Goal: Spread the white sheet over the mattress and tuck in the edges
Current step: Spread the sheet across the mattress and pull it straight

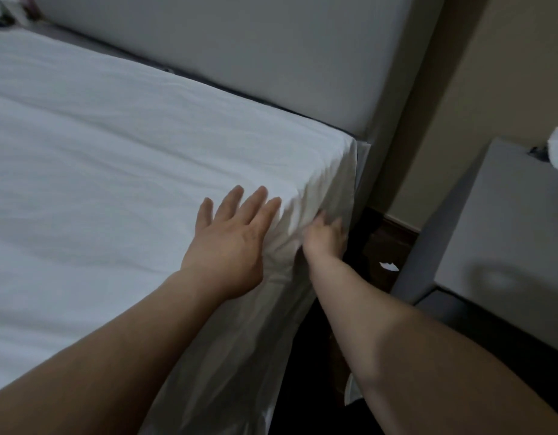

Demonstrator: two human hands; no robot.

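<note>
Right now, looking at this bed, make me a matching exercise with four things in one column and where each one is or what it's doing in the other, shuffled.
1. left hand
2. right hand
3. small white paper scrap
4. grey padded headboard

a. upright behind the mattress
b. flat on top of the white cotton sheet
c. on the dark floor
d. gripping sheet folds at the bed's side, near the corner

Pairs: 1-b, 2-d, 3-c, 4-a
</note>
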